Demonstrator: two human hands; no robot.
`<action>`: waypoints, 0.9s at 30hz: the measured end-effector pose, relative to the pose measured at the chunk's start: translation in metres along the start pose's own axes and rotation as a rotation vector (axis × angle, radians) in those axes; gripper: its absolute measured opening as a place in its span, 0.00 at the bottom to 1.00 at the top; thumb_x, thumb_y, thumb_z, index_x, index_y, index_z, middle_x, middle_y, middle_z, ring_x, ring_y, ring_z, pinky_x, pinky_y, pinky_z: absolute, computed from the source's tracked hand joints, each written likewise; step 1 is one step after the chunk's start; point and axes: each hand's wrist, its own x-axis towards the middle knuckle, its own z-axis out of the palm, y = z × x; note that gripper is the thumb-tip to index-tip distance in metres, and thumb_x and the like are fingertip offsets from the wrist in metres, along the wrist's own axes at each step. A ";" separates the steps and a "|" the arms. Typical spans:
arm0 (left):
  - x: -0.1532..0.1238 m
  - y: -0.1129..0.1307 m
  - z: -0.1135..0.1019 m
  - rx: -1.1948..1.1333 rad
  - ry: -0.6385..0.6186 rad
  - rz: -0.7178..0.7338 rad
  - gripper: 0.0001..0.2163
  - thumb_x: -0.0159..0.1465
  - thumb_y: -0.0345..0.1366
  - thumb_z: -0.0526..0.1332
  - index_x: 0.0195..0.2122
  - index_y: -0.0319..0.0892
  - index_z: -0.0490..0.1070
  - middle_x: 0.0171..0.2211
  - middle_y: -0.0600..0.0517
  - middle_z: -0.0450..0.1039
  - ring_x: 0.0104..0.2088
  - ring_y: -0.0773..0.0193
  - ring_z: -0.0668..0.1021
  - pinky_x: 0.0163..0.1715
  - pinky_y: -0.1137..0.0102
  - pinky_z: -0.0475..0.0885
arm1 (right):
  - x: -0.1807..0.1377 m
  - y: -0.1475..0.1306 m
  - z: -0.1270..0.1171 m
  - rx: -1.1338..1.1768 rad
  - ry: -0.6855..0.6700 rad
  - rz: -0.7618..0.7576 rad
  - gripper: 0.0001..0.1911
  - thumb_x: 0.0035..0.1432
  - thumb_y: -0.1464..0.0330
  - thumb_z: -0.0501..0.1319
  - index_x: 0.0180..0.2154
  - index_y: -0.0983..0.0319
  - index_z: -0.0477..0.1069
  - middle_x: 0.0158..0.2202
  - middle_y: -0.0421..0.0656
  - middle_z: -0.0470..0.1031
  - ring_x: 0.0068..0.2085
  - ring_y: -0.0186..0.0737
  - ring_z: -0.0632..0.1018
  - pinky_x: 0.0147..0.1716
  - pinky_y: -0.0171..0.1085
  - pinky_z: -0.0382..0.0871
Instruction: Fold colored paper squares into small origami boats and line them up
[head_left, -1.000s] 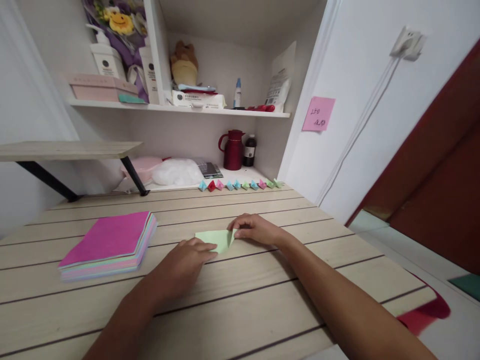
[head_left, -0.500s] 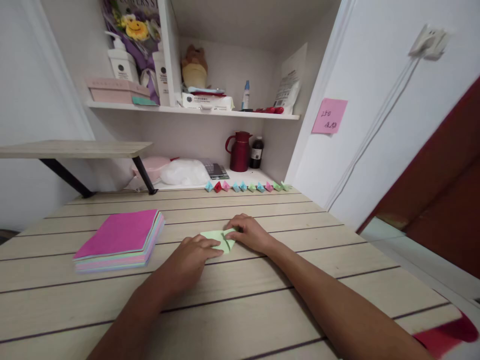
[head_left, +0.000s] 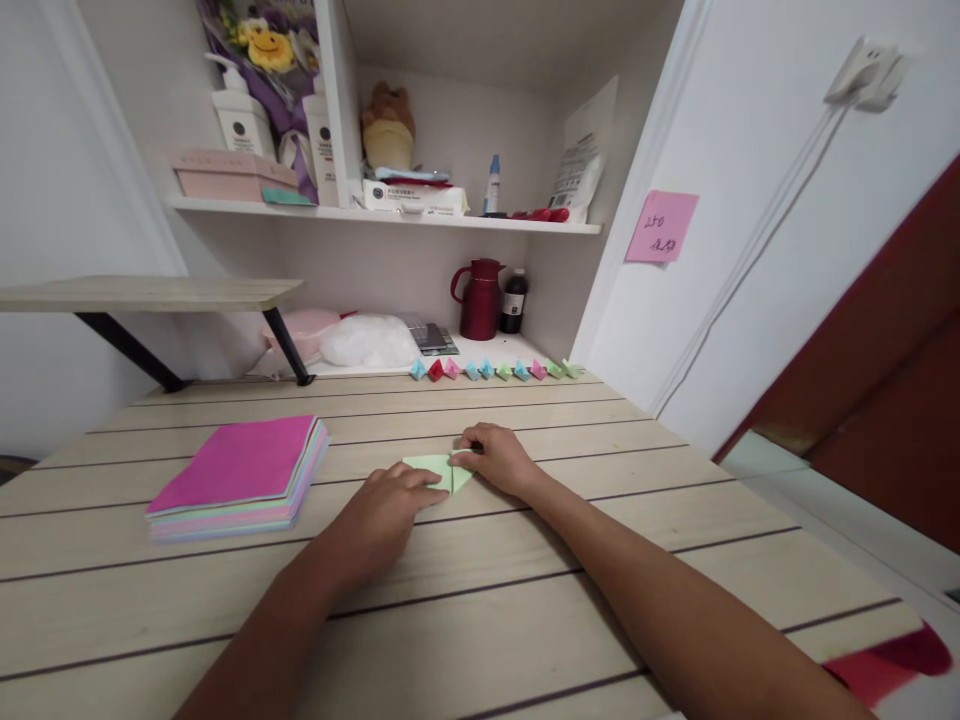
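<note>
A folded light green paper [head_left: 441, 470] lies flat on the wooden table [head_left: 480, 590], in the middle. My left hand [head_left: 382, 510] presses down on its near left part with the fingers held together. My right hand [head_left: 499, 458] rests on its right corner, fingertips pinched on the fold. A stack of coloured paper squares [head_left: 240, 478] with a pink sheet on top sits to the left of my hands.
A row of several small folded paper shapes [head_left: 495, 370] lines the table's far edge. Behind it stand a red jug [head_left: 478, 298] and a dark bottle [head_left: 514, 300] under a shelf [head_left: 382, 218] of boxes and bottles. A pink note [head_left: 660, 226] hangs on the wall.
The green paper has become narrower and more pointed as both hands pressed a fold into it. The camera shifted a little; the hands stayed on the paper.
</note>
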 end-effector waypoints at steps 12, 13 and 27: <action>0.001 -0.006 0.002 -0.179 0.144 -0.119 0.20 0.66 0.33 0.52 0.60 0.49 0.65 0.56 0.49 0.71 0.55 0.57 0.71 0.56 0.57 0.65 | -0.013 0.012 -0.035 0.646 -0.083 0.005 0.10 0.49 0.62 0.70 0.29 0.61 0.76 0.51 0.46 0.73 0.49 0.45 0.74 0.52 0.45 0.63; 0.000 -0.004 0.001 -0.205 0.150 -0.118 0.21 0.66 0.32 0.52 0.60 0.49 0.65 0.56 0.49 0.71 0.56 0.57 0.71 0.57 0.57 0.65 | -0.012 0.012 -0.036 0.735 -0.022 0.041 0.11 0.48 0.61 0.70 0.30 0.61 0.75 0.50 0.45 0.74 0.47 0.44 0.75 0.51 0.45 0.64; 0.001 0.017 -0.011 -0.574 0.419 -0.203 0.16 0.68 0.42 0.51 0.41 0.42 0.77 0.33 0.48 0.79 0.27 0.63 0.78 0.29 0.68 0.75 | -0.019 0.003 -0.066 0.990 -0.149 0.203 0.18 0.45 0.58 0.72 0.30 0.65 0.73 0.25 0.40 0.76 0.23 0.33 0.73 0.24 0.32 0.66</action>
